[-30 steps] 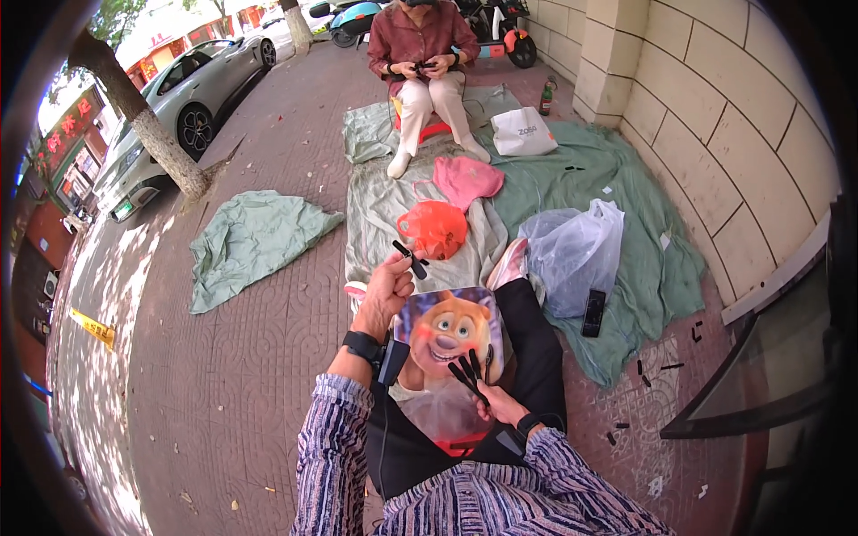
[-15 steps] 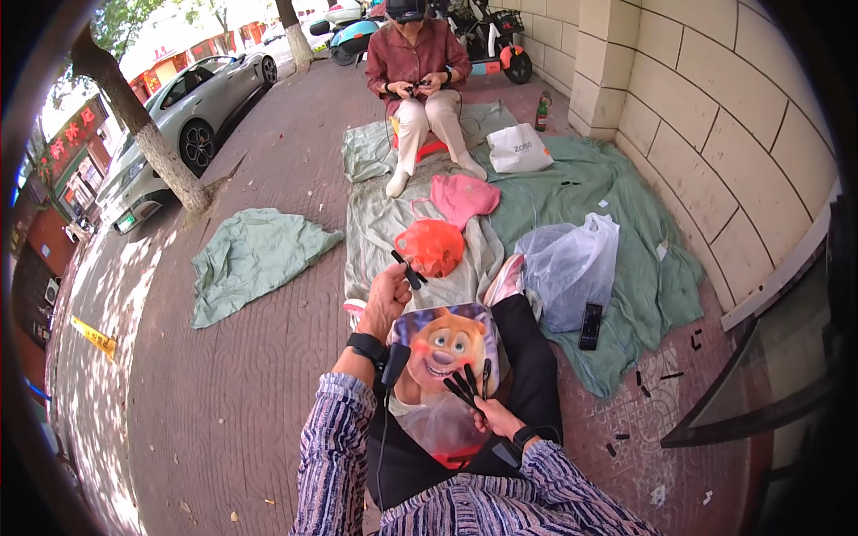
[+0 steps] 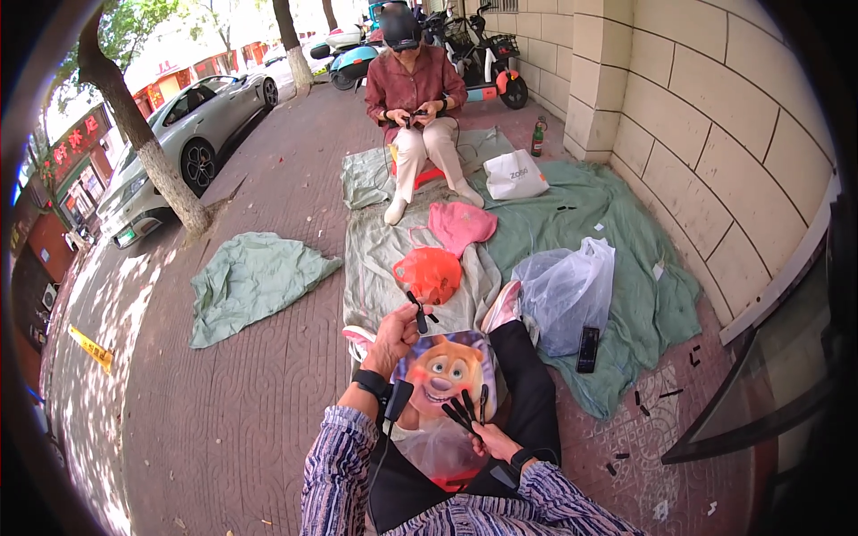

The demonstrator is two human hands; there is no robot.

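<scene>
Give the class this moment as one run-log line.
left hand: holds black pieces | right hand: holds black strips | nearby: cartoon board

I log the shirt (image 3: pixel 336 457) as striped navy, lavender and whitish; slim strips (image 3: pixel 461 412) plain black, crossed piece (image 3: pixel 421 319) black too; picture board (image 3: pixel 439 370) carries an orange-tan cartoon face, rosy cheeks, purplish ground; dark trousers (image 3: pixel 532 393) black; shoe (image 3: pixel 503 305) pink and white; round bag (image 3: pixel 427 275) red-orange, cloth (image 3: pixel 462 226) pink; middle sheet (image 3: pixel 368 277) pale grey-green, wide sheet (image 3: pixel 648 286) deeper green; carrier (image 3: pixel 517 176) white, dark print; plastic sack (image 3: pixel 572 295) clear, whitish; phone (image 3: pixel 587 350) black; I mark the co-worker's top (image 3: pixel 413 87) maroon, their trousers (image 3: pixel 412 165) cream; wall (image 3: pixel 684 152) beige, dark joint lines; paving (image 3: pixel 259 402) reddish brown, curly relief pattern; car (image 3: pixel 183 134) silver.
</scene>
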